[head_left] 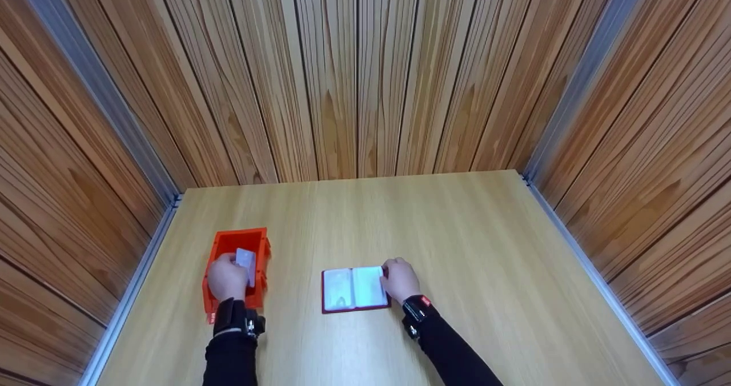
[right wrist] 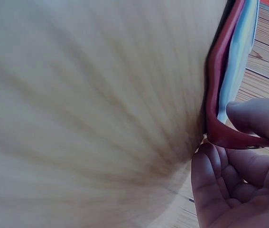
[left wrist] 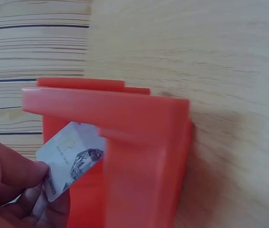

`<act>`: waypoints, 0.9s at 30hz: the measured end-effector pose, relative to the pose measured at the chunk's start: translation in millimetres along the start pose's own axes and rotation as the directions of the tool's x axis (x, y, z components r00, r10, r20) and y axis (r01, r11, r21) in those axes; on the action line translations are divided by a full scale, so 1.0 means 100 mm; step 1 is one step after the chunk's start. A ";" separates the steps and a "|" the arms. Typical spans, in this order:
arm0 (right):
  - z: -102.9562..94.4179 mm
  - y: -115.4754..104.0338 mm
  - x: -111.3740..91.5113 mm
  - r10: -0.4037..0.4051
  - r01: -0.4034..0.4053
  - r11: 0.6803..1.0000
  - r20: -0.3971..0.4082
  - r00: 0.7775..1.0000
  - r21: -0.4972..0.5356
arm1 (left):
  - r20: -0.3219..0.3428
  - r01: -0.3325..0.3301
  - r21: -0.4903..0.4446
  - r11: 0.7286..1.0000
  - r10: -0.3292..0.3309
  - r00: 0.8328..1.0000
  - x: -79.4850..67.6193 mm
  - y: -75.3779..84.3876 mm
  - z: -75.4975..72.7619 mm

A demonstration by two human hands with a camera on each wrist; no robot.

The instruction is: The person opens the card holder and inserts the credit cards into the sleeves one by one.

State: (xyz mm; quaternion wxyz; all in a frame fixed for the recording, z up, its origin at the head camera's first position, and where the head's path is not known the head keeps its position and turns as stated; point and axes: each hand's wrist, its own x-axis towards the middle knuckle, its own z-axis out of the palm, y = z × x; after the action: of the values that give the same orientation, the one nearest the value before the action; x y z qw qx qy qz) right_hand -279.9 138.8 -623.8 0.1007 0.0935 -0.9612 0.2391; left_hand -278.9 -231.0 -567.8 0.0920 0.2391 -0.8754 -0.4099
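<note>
My left hand (head_left: 227, 278) is inside the orange-red plastic bin (head_left: 261, 294), pinching a pale card (head_left: 245, 261) between thumb and fingers. The left wrist view shows print and a grey picture on the card (left wrist: 68, 159), partly hidden by the bin wall (left wrist: 134, 175). Right of the bin, a card holder (head_left: 338, 290) with a dark red cover and clear sleeves lies spread on the table. At its right edge is my right hand (head_left: 401, 278). Its thumb lies over the red cover flap (right wrist: 234, 137) and the fingers are curled beneath, gripping the flap.
The light wood table (head_left: 474, 249) carries the bin at the left and the card holder near the middle. Wood-plank walls (head_left: 342, 77) close off the back and both sides, with metal rails (head_left: 594, 294) along the table's side edges.
</note>
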 end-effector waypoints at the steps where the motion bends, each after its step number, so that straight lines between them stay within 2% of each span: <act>1: 0.00 0.00 0.00 -0.001 0.001 1.000 -0.001 1.000 -0.001 | 0.013 0.011 -0.016 1.000 -0.011 1.000 -0.01 -0.01 0.00; 6: -0.01 -0.01 0.00 0.004 -0.004 1.000 0.005 1.000 0.002 | 0.017 -0.005 -0.042 0.999 0.006 1.000 -0.03 -0.03 0.02; 13: -0.01 -0.02 0.01 0.026 -0.026 1.000 0.019 0.999 0.007 | 0.009 -0.039 -0.012 0.999 0.039 0.999 -0.03 -0.11 0.07; 20: -0.02 -0.02 0.01 0.016 -0.016 1.000 0.016 1.000 0.011 | 0.074 -0.008 0.056 0.998 0.004 0.997 -0.02 -0.13 0.07; 24: -0.02 -0.02 0.00 0.002 -0.002 1.000 0.008 1.000 0.006 | 0.130 -0.026 0.060 0.998 0.018 0.991 -0.04 -0.12 0.03; 25: -0.02 -0.02 0.00 0.000 0.000 1.000 0.007 1.000 0.003 | 0.141 -0.039 0.052 0.998 0.032 0.990 -0.05 -0.12 0.01; 27: -0.02 -0.02 0.00 -0.003 0.003 1.000 0.005 1.000 0.000 | 0.138 -0.048 0.059 0.997 0.039 0.990 -0.17 0.00 -0.09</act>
State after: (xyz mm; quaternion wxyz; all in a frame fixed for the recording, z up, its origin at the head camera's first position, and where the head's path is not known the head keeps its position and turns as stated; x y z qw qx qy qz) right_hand -278.9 137.8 -620.8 0.0989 0.0953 -0.9614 0.2386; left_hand -261.3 -228.8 -561.6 0.0333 0.1941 -0.8969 -0.3959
